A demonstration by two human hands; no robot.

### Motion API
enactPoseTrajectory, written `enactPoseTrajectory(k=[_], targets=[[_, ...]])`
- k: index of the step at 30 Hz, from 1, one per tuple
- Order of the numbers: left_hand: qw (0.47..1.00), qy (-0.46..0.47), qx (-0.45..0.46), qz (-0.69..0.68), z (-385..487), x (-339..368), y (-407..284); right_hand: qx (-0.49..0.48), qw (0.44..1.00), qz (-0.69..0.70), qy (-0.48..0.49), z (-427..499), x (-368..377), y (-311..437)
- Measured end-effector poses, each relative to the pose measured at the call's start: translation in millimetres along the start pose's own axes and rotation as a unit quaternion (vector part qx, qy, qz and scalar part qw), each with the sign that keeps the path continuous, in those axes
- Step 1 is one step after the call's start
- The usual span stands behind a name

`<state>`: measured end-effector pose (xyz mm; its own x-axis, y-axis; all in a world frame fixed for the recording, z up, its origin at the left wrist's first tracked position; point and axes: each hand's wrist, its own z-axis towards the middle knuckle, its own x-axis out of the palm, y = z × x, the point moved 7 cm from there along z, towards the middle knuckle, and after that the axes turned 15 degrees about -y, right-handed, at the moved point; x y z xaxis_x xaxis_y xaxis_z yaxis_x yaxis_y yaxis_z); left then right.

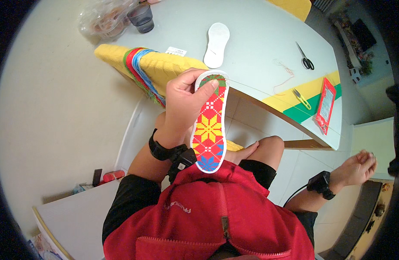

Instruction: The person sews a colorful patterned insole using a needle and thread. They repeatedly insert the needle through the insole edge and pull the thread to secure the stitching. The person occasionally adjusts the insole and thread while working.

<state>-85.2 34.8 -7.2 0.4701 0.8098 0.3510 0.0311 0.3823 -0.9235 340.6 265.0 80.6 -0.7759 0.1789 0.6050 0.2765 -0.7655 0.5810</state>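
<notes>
My left hand [189, 100] grips an embroidered insole [208, 128] near its upper end, thumb on the front. Red stitching fills most of it, with yellow and blue star-shaped flowers, a green top and a white border. From its upper edge a thin thread [261, 91] runs taut across the table towards my right hand [357, 169]. That hand is out at the far right with its fingertips pinched on the thread's far end; a needle there is too small to make out. A plain white insole [218, 42] lies on the table beyond.
The pale tabletop [251, 48] carries black-handled scissors [306, 61], yellow thread snips [302, 99], a red packet [326, 105] and loose thread [285, 76]. Coloured skeins [137, 63] drape over a yellow-covered chair back [176, 65]. Behind stand a dark cup [141, 19] and a plastic bag [105, 19].
</notes>
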Motion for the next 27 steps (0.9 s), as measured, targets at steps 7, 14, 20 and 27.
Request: enactPoseTrajectory(k=[7,14,20,27], targets=[[0.994,0.064,-0.083,-0.022,-25.1,33.7,-0.5,-0.002,0.915,-0.156,0.371,-164.7,106.3,16.0],[0.992,0.097,-0.070,-0.039,-35.3,38.1,-16.9,-0.080,0.853,-0.103,0.505,-233.1,165.9,46.7],[0.993,0.119,-0.023,-0.002,-36.0,39.0,-19.3,-0.076,0.852,-0.124,0.504,-234.8,165.2,45.0],[0.993,0.117,0.026,0.001,-38.4,37.2,-20.6,-0.080,0.853,-0.125,0.500,-235.1,166.3,45.8]])
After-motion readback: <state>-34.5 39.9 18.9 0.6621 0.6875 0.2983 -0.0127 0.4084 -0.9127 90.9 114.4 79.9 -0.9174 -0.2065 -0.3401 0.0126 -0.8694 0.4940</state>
